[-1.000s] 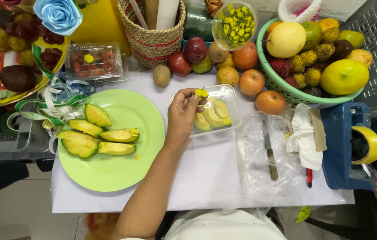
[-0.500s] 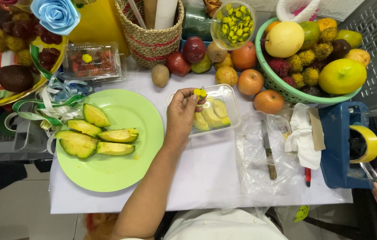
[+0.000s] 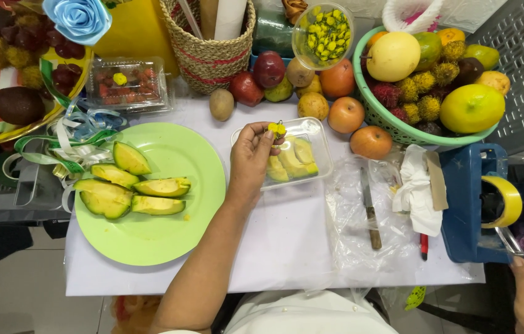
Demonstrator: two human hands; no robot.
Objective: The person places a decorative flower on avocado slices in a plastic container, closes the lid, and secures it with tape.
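The left hand (image 3: 251, 156) pinches a small yellow flower (image 3: 276, 128) over the clear plastic tray (image 3: 320, 145) already holding avocado slices (image 3: 291, 162); more green-skinned wedges (image 3: 127, 187) wait on the round green plate (image 3: 194, 154).

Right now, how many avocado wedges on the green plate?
5 avocado wedges on the green plate: top, upper left, middle right, lower left, lower right. None looks hidden.
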